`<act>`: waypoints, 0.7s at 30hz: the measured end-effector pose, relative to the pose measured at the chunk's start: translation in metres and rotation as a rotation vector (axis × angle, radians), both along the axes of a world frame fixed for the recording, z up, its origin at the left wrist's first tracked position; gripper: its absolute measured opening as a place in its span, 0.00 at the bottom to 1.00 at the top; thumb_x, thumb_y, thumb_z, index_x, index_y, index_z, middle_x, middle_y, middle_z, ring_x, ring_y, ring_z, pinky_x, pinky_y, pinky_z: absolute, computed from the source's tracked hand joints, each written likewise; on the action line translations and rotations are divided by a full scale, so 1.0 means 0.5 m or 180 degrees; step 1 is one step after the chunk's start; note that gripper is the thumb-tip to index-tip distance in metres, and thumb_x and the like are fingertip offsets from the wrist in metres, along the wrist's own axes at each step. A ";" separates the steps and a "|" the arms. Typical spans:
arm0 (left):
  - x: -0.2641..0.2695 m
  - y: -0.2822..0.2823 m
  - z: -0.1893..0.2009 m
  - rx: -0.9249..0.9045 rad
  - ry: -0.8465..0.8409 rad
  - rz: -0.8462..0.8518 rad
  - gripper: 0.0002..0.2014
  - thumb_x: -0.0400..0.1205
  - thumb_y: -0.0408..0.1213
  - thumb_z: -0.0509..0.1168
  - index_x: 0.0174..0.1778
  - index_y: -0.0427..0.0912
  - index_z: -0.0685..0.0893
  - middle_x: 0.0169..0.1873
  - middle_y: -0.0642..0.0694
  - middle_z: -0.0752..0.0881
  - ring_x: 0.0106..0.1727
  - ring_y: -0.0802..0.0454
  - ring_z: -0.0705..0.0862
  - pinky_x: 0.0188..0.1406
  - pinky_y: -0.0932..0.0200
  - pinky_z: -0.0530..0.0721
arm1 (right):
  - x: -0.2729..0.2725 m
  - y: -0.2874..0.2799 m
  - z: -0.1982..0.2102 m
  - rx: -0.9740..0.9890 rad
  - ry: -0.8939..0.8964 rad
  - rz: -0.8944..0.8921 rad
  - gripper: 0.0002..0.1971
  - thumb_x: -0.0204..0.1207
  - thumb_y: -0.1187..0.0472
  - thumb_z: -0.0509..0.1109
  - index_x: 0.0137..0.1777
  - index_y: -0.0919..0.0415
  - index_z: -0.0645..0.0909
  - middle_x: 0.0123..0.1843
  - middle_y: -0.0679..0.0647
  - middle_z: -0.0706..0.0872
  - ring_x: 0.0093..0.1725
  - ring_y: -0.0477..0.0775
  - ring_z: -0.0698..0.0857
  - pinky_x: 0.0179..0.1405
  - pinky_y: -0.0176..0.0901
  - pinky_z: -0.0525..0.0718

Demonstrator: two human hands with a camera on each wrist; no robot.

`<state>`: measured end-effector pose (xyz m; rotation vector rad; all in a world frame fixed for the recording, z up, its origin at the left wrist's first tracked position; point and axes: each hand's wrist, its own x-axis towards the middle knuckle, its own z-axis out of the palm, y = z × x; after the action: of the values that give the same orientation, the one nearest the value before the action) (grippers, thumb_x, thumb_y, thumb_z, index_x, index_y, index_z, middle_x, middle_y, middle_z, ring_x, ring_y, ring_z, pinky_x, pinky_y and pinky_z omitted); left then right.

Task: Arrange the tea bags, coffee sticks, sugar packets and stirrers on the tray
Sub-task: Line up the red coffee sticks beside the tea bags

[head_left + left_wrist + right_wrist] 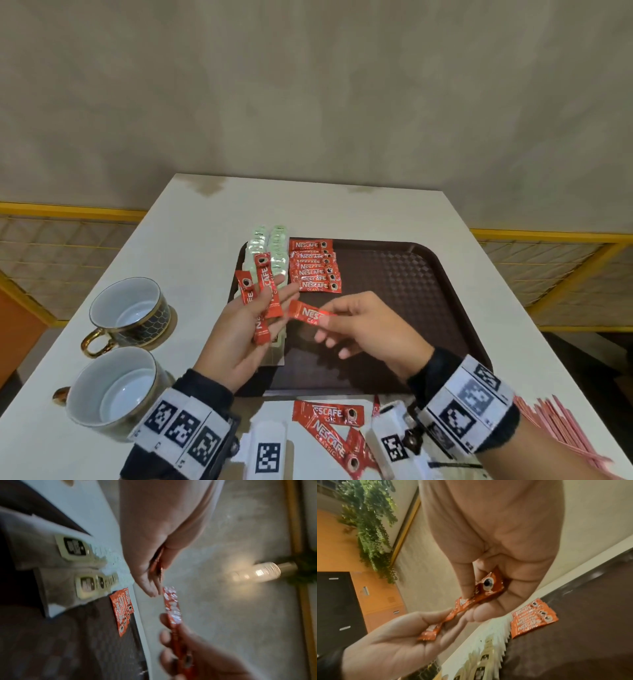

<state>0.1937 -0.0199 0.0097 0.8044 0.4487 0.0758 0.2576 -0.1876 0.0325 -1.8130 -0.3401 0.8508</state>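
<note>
My left hand (253, 308) holds a few red coffee sticks (265, 301) upright between thumb and fingers over the left edge of the brown tray (411, 291). Just to its right, my right hand (342, 322) pinches one red coffee stick (306, 312) by its end, and the free end points at the left fingertips. In the right wrist view the same coffee stick (481, 595) sits between thumb and fingers. A stack of coffee sticks (315, 267) lies at the tray's back left, beside rows of pale green tea bags (270, 246).
Loose coffee sticks (329, 425) lie on the white table in front of the tray. Pink stirrers (561, 431) fan out at the front right. Two white cups (126, 308) (113, 390) stand at the left. The tray's right half is bare.
</note>
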 end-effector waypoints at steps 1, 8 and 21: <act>-0.003 -0.004 0.000 0.0194 0.0061 -0.0040 0.12 0.87 0.35 0.57 0.64 0.41 0.79 0.55 0.40 0.90 0.57 0.48 0.89 0.59 0.54 0.86 | 0.002 -0.011 0.003 0.0059 -0.0035 -0.0112 0.08 0.83 0.65 0.66 0.54 0.64 0.87 0.41 0.56 0.87 0.35 0.44 0.83 0.32 0.34 0.84; -0.014 -0.022 0.014 0.1721 0.0427 -0.0773 0.06 0.86 0.32 0.60 0.56 0.40 0.80 0.50 0.40 0.92 0.47 0.50 0.92 0.50 0.55 0.88 | 0.022 -0.065 0.040 -0.0248 -0.0653 0.0523 0.09 0.80 0.70 0.68 0.53 0.61 0.89 0.40 0.56 0.87 0.37 0.47 0.86 0.41 0.36 0.86; -0.022 -0.071 0.012 0.2005 0.0242 -0.1940 0.12 0.83 0.34 0.65 0.61 0.40 0.82 0.51 0.42 0.91 0.54 0.47 0.90 0.63 0.47 0.85 | 0.036 -0.082 0.009 -0.0225 -0.1080 0.0081 0.15 0.67 0.69 0.82 0.45 0.60 0.78 0.47 0.63 0.88 0.40 0.50 0.91 0.36 0.38 0.89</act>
<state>0.1827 -0.0551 0.0157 1.5386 0.2303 -0.4002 0.2758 -0.2287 0.0367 -2.0246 -0.5556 0.5755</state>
